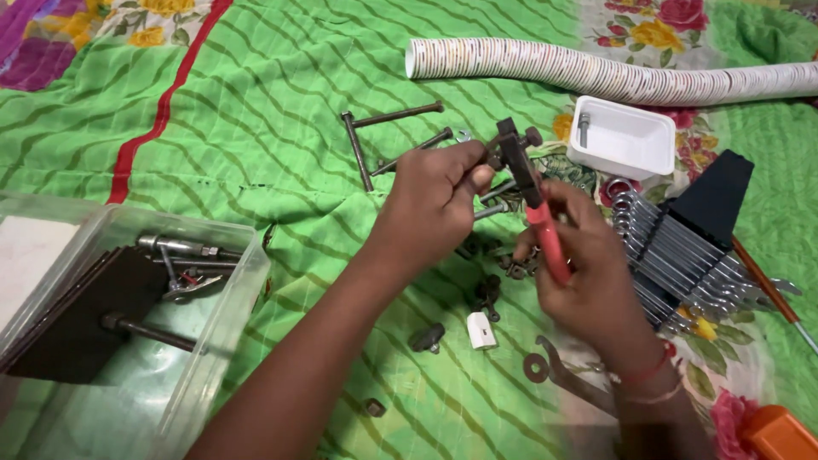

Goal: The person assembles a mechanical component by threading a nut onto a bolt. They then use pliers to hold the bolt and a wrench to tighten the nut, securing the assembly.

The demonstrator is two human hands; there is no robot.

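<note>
My left hand (434, 200) pinches a small dark metal fitting with a bolt (492, 155) above the green cloth. My right hand (588, 273) grips red-handled pliers (545, 234), and their dark jaws (515, 153) meet the fitting at the top. Below the hands lie small dark nuts and brackets (490, 294), a washer (536, 367) and a small white plastic piece (481, 330).
Long bolts (396, 115) lie beyond the hands. A clear plastic box (230, 290) with rods sits at left. A white tray (626, 140), a set of spanners (673, 255) in a black holder, a corrugated white hose (613, 77) and an orange object (780, 434) are at right.
</note>
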